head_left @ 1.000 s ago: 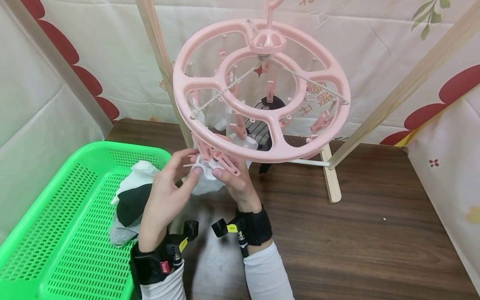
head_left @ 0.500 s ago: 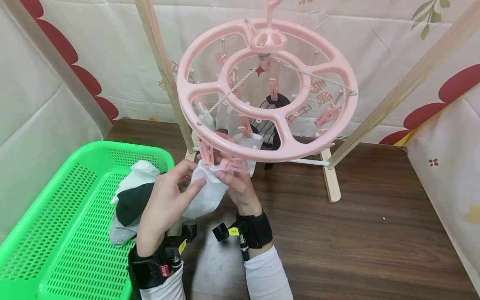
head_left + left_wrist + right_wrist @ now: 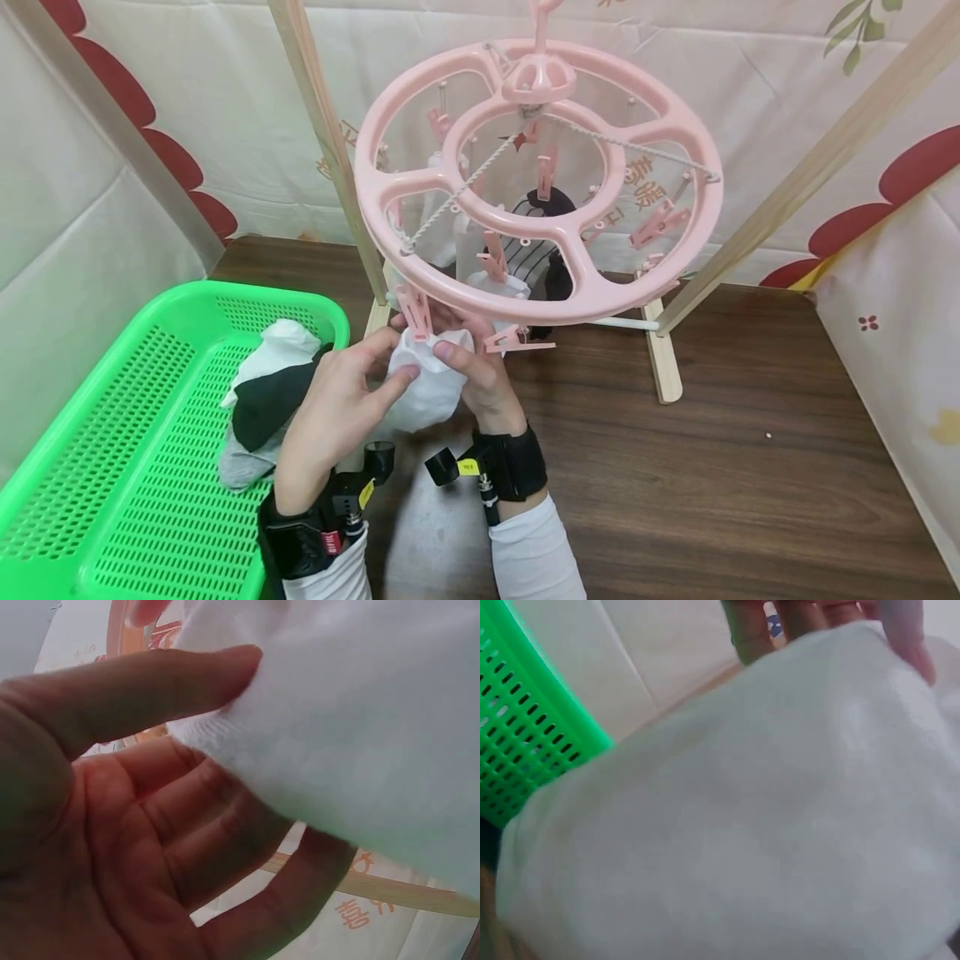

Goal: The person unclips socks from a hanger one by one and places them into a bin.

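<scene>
A white sock (image 3: 426,392) hangs under the near-left rim of the pink round clip hanger (image 3: 480,296). One pink clothespin (image 3: 415,310) reaches down to its upper edge. My left hand (image 3: 337,408) pinches the left side of the sock, thumb in front and fingers behind; the left wrist view shows this thumb (image 3: 187,686) on the knit edge. With the thumb in front, my right hand (image 3: 487,379) pinches the sock's upper right part; its other fingers are mostly hidden. Beside that hand, a second clothespin (image 3: 519,340) lies nearly level.
At left stands a green basket (image 3: 168,287) with a white, a black and a grey piece of clothing. Other clothespins, a striped black-and-white sock (image 3: 528,250) and more white pieces hang from the ring. A wooden frame (image 3: 663,358) stands around the hanger on the brown table.
The sock has opened out and hangs in fuller view between my hands. The right-hand clothespin has swung off the sock toward the right. The hanger has shifted slightly right.
</scene>
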Demonstrator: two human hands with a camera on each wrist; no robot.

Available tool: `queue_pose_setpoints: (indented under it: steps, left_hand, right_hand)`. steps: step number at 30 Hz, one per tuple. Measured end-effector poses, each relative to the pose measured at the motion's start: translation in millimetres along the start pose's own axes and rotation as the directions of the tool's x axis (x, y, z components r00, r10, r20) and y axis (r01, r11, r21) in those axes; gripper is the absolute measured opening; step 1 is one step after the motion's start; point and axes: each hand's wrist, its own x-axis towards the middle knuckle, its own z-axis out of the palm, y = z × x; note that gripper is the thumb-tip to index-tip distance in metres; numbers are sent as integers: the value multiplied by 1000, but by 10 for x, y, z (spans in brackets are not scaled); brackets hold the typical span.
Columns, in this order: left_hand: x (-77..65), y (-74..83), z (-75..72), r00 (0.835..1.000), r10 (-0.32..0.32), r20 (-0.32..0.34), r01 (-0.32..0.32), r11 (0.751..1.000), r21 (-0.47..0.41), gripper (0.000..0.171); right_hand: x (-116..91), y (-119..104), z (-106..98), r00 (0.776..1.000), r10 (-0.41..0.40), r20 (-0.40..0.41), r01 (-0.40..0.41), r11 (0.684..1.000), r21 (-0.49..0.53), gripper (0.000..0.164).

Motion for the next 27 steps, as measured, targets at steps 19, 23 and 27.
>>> queue_pose_setpoints:
  steps: [19, 23, 27]
  left_hand:
    - [11, 41, 13, 999, 1, 37, -4, 998, 62, 16]
    - [13, 49, 15, 999, 17, 42, -21, 997, 75, 23]
    - [16, 38, 24, 998, 37, 46, -41, 995, 94, 27]
  right_hand:
    - [185, -486, 142, 996, 74, 47, -52, 925, -376, 68]
    - [194, -542, 174, 997, 45, 64, -17, 924, -381, 63]
    - [180, -592, 161, 995, 45, 87, -11, 935, -355, 67]
